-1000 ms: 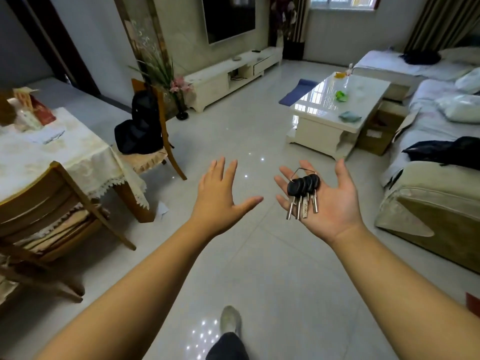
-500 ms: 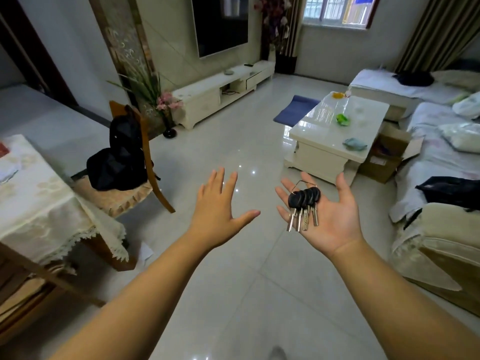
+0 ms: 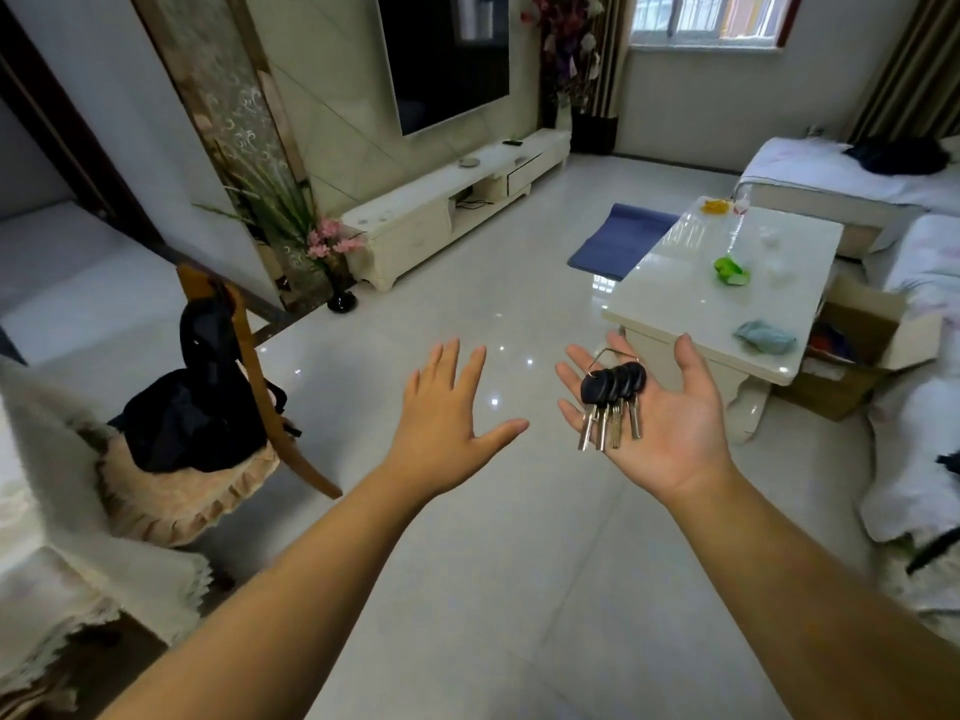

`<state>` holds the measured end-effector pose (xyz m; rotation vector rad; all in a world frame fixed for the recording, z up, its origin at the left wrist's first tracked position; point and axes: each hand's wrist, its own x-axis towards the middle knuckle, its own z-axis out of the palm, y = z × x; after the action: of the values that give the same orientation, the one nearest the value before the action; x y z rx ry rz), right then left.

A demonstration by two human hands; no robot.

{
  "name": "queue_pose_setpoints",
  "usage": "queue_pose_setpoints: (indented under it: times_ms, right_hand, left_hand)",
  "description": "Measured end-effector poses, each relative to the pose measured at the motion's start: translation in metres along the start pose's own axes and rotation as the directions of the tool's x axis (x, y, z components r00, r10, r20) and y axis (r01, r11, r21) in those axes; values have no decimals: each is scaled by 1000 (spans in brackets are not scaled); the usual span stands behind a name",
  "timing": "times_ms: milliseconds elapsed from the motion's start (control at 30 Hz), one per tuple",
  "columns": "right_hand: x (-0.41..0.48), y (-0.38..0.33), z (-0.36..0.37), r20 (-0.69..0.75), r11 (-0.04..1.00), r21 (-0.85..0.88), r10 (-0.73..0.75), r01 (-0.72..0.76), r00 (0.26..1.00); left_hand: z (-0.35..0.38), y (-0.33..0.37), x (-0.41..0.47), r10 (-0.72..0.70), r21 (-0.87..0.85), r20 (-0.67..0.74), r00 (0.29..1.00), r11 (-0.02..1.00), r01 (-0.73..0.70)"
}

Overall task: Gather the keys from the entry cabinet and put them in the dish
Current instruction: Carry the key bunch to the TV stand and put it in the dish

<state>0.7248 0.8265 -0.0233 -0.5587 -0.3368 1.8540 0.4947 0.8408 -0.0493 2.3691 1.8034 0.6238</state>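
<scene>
Keys [image 3: 612,400] resting on flat upturned right hand [image 3: 660,418], left hand [image 3: 444,426] spread, empty

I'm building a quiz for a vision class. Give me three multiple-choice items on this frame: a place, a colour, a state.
1. Where do the keys lie? A on the coffee table; B on the palm of the right hand; C on the chair.
2. What colour are the key heads? A red; B black; C yellow.
3. How is the left hand? A gripping the backpack; B pinching the key ring; C open, holding nothing.
Answers: 1 B, the bunch rests on the upturned palm; 2 B, every head looks black; 3 C, its fingers are spread and empty.
</scene>
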Motion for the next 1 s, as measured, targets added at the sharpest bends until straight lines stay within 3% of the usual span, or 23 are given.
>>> queue_pose_setpoints:
  times_ms: [467, 833, 1000]
  right_hand:
    - [316, -107, 9, 70, 1000, -24, 2, -1, 998]
    - [550, -193, 22, -59, 999, -8, -44, 43, 997]
    - [654, -229, 6, -39, 1000, 2, -30, 30, 999]
  left_hand:
    - [70, -104, 309, 52, 67, -14, 999, 996, -51]
    - [113, -188, 556, 64, 135, 38, 997, 989, -69]
    - [147, -215, 665, 87, 162, 25, 996, 983, -89]
